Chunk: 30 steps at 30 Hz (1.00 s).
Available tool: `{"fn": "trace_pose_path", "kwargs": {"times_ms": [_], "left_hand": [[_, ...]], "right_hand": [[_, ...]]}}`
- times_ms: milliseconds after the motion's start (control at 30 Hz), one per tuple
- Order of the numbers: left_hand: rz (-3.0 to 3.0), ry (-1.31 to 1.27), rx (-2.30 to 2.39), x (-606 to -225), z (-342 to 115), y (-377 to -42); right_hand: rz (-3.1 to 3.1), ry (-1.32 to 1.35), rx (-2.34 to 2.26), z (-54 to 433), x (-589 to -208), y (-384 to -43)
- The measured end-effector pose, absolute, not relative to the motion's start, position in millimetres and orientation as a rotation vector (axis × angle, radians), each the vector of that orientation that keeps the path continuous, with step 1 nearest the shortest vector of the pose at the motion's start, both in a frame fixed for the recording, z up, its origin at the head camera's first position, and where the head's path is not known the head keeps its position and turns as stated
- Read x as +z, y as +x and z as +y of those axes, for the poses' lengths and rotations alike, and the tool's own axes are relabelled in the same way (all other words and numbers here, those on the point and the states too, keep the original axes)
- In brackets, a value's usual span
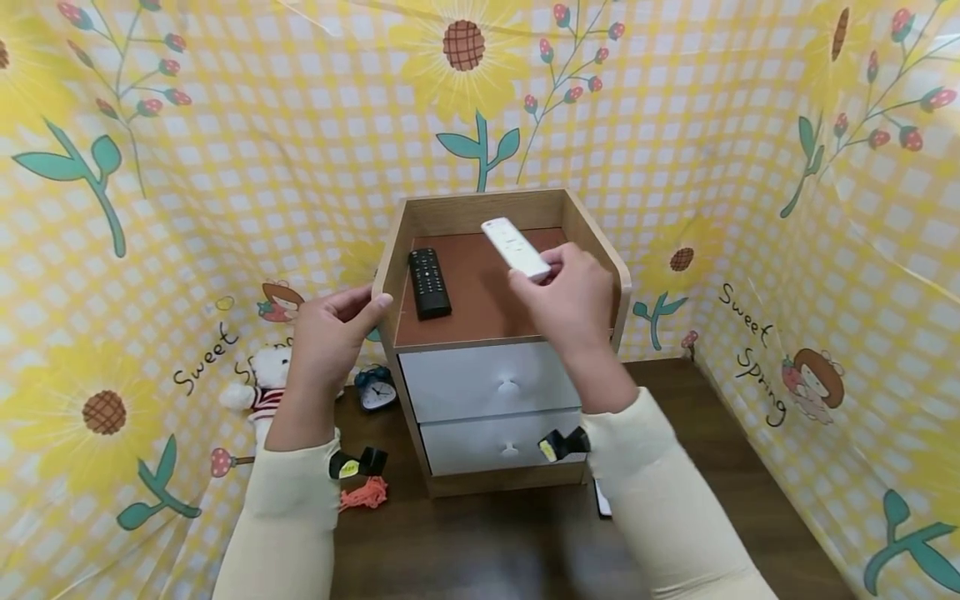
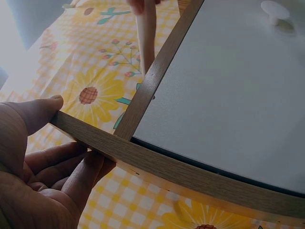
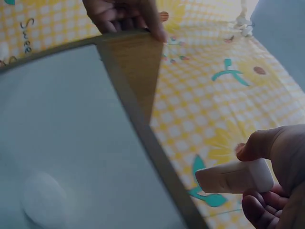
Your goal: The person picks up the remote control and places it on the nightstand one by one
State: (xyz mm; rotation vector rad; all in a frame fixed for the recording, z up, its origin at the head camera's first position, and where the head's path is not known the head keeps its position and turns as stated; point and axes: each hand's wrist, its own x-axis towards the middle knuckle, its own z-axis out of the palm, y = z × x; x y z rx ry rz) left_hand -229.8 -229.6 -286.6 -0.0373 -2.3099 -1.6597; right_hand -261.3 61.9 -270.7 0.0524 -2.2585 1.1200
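My right hand (image 1: pixel 576 293) holds a white remote control (image 1: pixel 514 247) above the open top of a small wooden cabinet (image 1: pixel 450 379). In the right wrist view the thumb and fingers grip one end of the remote. With my left hand (image 1: pixel 324 342) I hold the cabinet's left side panel (image 1: pixel 382 312) near its front corner. The left wrist view shows the thumb on one face of that panel and the fingers on the other. A black remote control (image 1: pixel 430 283) lies on the cabinet's brown top surface (image 1: pixel 480 300), toward the left.
Two white drawers (image 1: pixel 457 379) with round knobs front the cabinet. On the floor to its left are a blue alarm clock (image 1: pixel 375 389), a plush toy (image 1: pixel 266 387) and an orange stringy bundle (image 1: pixel 365 493). A white-and-dark flat object (image 1: pixel 603 500) lies at right. Patterned cloth (image 1: pixel 300 167) surrounds everything.
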Motion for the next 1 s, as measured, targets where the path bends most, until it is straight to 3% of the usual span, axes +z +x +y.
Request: {"fn": "trace_pose_path", "kwargs": {"times_ms": [367,1000], "left_hand": [[-2.333,-0.017,-1.637,-290,-229,-229],[-2.286,-0.028,-1.658,-287,-227,-231]], "right_hand": [[-2.517,0.037,1.035,7,-291,-278],[-2.661,0.097,0.799,2,-290,-286]]}}
